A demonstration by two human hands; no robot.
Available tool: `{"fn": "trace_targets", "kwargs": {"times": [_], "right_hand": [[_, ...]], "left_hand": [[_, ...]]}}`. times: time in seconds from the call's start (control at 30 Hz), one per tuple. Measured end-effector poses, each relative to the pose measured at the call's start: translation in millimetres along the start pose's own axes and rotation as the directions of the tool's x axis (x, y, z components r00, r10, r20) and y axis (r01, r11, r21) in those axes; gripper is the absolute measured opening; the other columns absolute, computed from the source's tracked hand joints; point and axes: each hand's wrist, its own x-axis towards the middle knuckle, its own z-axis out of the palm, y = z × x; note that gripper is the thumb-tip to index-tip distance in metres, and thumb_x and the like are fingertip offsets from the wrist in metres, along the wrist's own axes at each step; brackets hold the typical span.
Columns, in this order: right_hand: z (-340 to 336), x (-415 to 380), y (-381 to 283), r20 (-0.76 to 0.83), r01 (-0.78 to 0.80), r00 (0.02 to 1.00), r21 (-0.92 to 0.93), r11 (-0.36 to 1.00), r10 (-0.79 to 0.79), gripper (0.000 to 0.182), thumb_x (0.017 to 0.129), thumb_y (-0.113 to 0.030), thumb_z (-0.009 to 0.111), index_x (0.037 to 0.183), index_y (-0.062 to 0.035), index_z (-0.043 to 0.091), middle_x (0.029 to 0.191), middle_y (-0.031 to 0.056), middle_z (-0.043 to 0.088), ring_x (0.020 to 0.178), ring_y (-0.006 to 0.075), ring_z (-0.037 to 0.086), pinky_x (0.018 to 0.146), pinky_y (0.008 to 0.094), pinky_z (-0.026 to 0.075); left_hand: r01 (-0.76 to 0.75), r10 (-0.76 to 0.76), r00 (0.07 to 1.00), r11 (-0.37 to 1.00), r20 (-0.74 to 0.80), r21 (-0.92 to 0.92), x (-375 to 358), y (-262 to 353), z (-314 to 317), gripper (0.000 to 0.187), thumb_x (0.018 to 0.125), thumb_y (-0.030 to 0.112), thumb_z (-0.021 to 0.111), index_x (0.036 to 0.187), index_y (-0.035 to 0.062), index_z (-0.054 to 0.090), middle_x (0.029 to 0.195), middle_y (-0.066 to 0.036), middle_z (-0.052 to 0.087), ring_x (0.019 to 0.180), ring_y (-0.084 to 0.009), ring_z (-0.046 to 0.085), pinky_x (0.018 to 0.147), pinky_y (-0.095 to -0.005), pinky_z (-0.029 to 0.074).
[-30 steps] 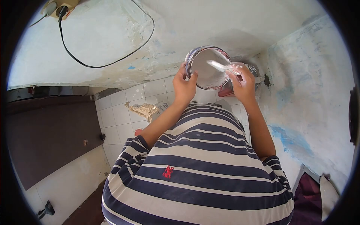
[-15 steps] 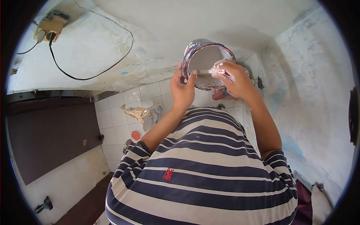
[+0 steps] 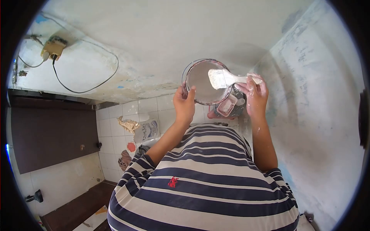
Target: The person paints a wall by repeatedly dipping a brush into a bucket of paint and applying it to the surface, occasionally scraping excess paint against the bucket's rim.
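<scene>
My left hand (image 3: 185, 104) grips the rim of a round paint bucket (image 3: 210, 102), its thumb hooked over the near left edge and its fingers outside. A greyish-white coating shows inside the bucket, and a thin wire handle rises at its left. In my right hand (image 3: 254, 92) is a paintbrush (image 3: 223, 79), with fingers wrapped round its handle. White paint covers the bristles, which point left over the bucket's mouth. Splashes of white mark my right fingers and wrist.
Below the bucket sits a pink tray (image 3: 226, 106). A printed sack (image 3: 147, 131) and a small tub with red contents (image 3: 131, 146) stand on the tiled floor. On the left wall hangs a power socket (image 3: 54, 48) with a looping cord. A dark door (image 3: 54, 138) is at left.
My right hand has moved right and raised the brush, so its bristles now show above the bucket's mouth. The bucket is lower in view and faces me more.
</scene>
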Motion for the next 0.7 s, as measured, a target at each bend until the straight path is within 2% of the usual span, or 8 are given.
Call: {"fn": "trace_targets", "kwargs": {"times": [0.03, 0.07, 0.1, 0.17, 0.2, 0.37, 0.47, 0.7], "right_hand": [[-11.1, 1.1, 1.2, -0.132, -0.100, 0.983, 0.191, 0.976, 0.127, 0.031, 0.094, -0.008, 0.063, 0.119, 0.0064, 0.051, 0.108, 0.0162, 0.060, 0.092, 0.0273, 0.066, 0.087, 0.0389, 0.057], [-25.3, 1.9, 6.4, -0.125, -0.124, 0.979, 0.261, 0.957, 0.161, 0.035, 0.094, -0.010, 0.063, 0.120, 0.0055, 0.046, 0.111, 0.0191, 0.055, 0.097, 0.0332, 0.064, 0.090, 0.0478, 0.056], [-36.5, 3.1, 10.3, -0.125, -0.114, 0.981, 0.262, 0.958, 0.151, 0.035, 0.094, -0.010, 0.063, 0.120, 0.0055, 0.046, 0.111, 0.0191, 0.055, 0.097, 0.0332, 0.064, 0.090, 0.0478, 0.056], [-56.7, 4.6, 20.4, -0.220, -0.232, 0.895, 0.511, 0.828, 0.387, 0.035, 0.096, -0.015, 0.063, 0.118, 0.0054, 0.045, 0.111, 0.0224, 0.055, 0.102, 0.0359, 0.061, 0.091, 0.0502, 0.055], [-65.2, 5.1, 29.1, -0.173, -0.233, 0.907, 0.554, 0.799, 0.385, 0.043, 0.097, -0.020, 0.061, 0.125, 0.0073, 0.043, 0.111, 0.0257, 0.053, 0.105, 0.0375, 0.058, 0.094, 0.0516, 0.053], [-82.9, 8.1, 35.4, -0.076, -0.279, 0.916, 0.583, 0.764, 0.393, 0.056, 0.098, -0.021, 0.061, 0.137, 0.0104, 0.036, 0.114, 0.0237, 0.054, 0.107, 0.0370, 0.057, 0.100, 0.0485, 0.049], [-88.2, 17.1, 46.1, -0.040, -0.330, 0.891, 0.625, 0.707, 0.452, 0.036, 0.098, -0.024, 0.061, 0.122, 0.0015, 0.053, 0.116, 0.0193, 0.060, 0.107, 0.0297, 0.059, 0.100, 0.0424, 0.050], [-73.3, 22.7, 7.7, 0.052, -0.230, 0.949, 0.786, 0.574, 0.309, 0.022, 0.098, -0.017, 0.058, 0.109, 0.0022, 0.059, 0.108, 0.0157, 0.066, 0.103, 0.0264, 0.063, 0.094, 0.0381, 0.054]], "left_hand": [[-0.011, 0.011, 1.000, 1.000, 0.007, -0.002, -2.5, -5.3, 11.2, 0.024, 0.094, 0.012, 0.065, 0.115, 0.0014, 0.060, 0.093, -0.001, 0.063, 0.080, -0.0065, 0.058, 0.069, -0.0238, 0.050], [0.013, -0.015, 1.000, 0.996, -0.023, -0.088, -7.1, -7.4, 24.7, 0.018, 0.094, 0.013, 0.064, 0.109, 0.0034, 0.060, 0.090, 0.000, 0.062, 0.077, -0.0061, 0.058, 0.065, -0.0242, 0.050], [0.037, -0.046, 0.998, 0.984, -0.049, -0.175, -11.3, -9.6, 35.6, 0.012, 0.094, 0.015, 0.064, 0.102, 0.0053, 0.060, 0.087, 0.001, 0.061, 0.073, -0.0057, 0.057, 0.061, -0.0246, 0.050], [0.062, -0.070, 0.997, 0.982, -0.039, -0.178, -17.0, -18.0, 48.2, 0.012, 0.095, 0.015, 0.063, 0.100, 0.0050, 0.060, 0.087, 0.001, 0.061, 0.074, -0.0067, 0.058, 0.062, -0.0257, 0.052], [0.095, -0.103, 0.994, 0.979, -0.034, -0.178, -20.1, -22.1, 51.1, 0.011, 0.095, 0.015, 0.063, 0.098, 0.0048, 0.059, 0.087, 0.000, 0.061, 0.075, -0.0077, 0.059, 0.063, -0.0268, 0.053], [0.128, -0.133, 0.991, 0.974, -0.013, -0.189, -27.6, -33.8, 62.3, 0.012, 0.095, 0.014, 0.062, 0.100, 0.0034, 0.059, 0.091, -0.003, 0.062, 0.079, -0.0114, 0.061, 0.066, -0.0305, 0.056], [0.133, -0.136, 0.991, 0.973, -0.004, -0.188, -25.4, -36.1, 63.6, 0.012, 0.095, 0.015, 0.062, 0.098, 0.0033, 0.058, 0.091, -0.005, 0.062, 0.081, -0.0139, 0.063, 0.069, -0.0351, 0.059], [0.177, -0.177, 0.984, 0.965, 0.021, -0.193, -6.4, -29.8, 58.3, 0.014, 0.095, 0.014, 0.062, 0.100, 0.0005, 0.059, 0.096, -0.006, 0.061, 0.083, -0.0176, 0.064, 0.069, -0.0370, 0.061]]}}
